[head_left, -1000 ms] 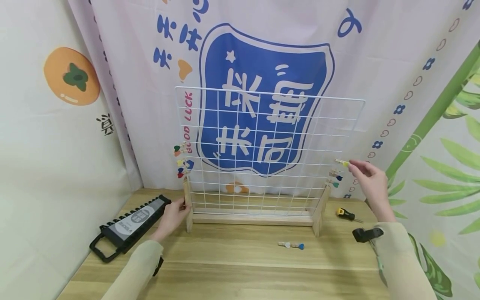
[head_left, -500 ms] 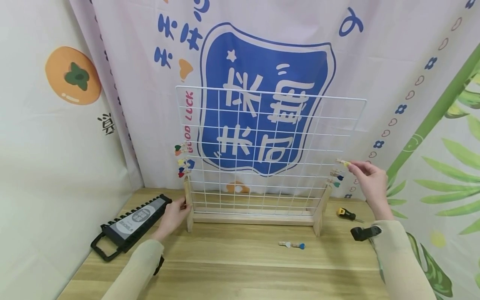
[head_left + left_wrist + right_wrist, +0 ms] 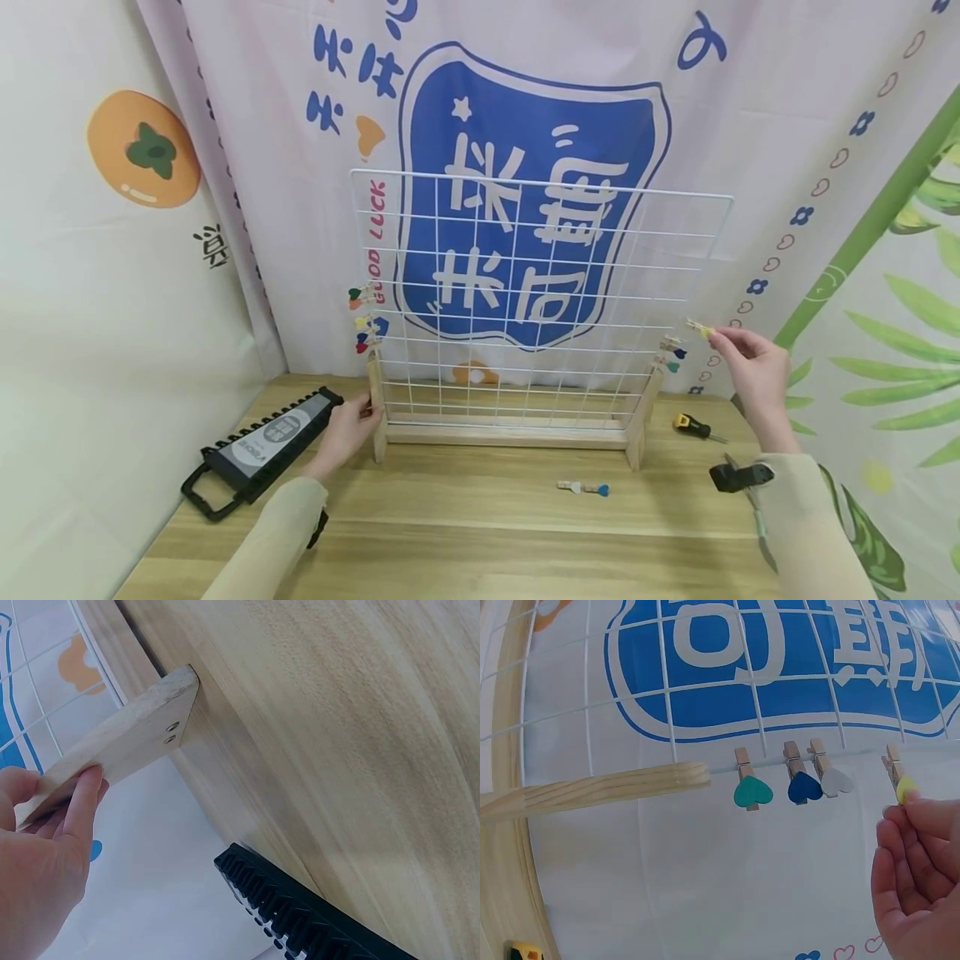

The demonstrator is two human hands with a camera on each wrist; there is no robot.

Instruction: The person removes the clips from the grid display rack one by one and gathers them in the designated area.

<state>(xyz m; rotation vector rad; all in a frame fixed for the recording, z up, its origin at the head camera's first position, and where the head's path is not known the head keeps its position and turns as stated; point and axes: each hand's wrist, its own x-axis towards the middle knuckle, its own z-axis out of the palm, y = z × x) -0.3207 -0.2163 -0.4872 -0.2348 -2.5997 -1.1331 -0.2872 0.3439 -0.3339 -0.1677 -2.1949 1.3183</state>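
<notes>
A white wire grid [image 3: 525,283] stands upright in a wooden stand [image 3: 502,436] on the table. My left hand [image 3: 363,412] grips the stand's left upright [image 3: 127,746], the thumb pressed on its face, and shows in the left wrist view too as my left hand [image 3: 75,796]. My right hand [image 3: 717,336] pinches a small wooden clothespin with a yellow heart [image 3: 701,327], held just off the grid's right edge. The right wrist view shows that yellow pin [image 3: 896,776] at the fingertips of my right hand [image 3: 909,811], beside teal [image 3: 751,791], blue [image 3: 805,787] and white [image 3: 836,782] heart pins clipped on the wire.
Several coloured heart pins [image 3: 365,321] are clipped to the grid's left edge. Two loose pins [image 3: 583,488] lie on the table in front of the stand. A black tool holder [image 3: 262,450] lies at the left, a small yellow-and-black screwdriver [image 3: 693,427] at the right. Printed cloth hangs behind.
My right hand has drawn the yellow heart pin to the right, away from the grid's right edge where it sat. The left hand keeps its grip on the upright.
</notes>
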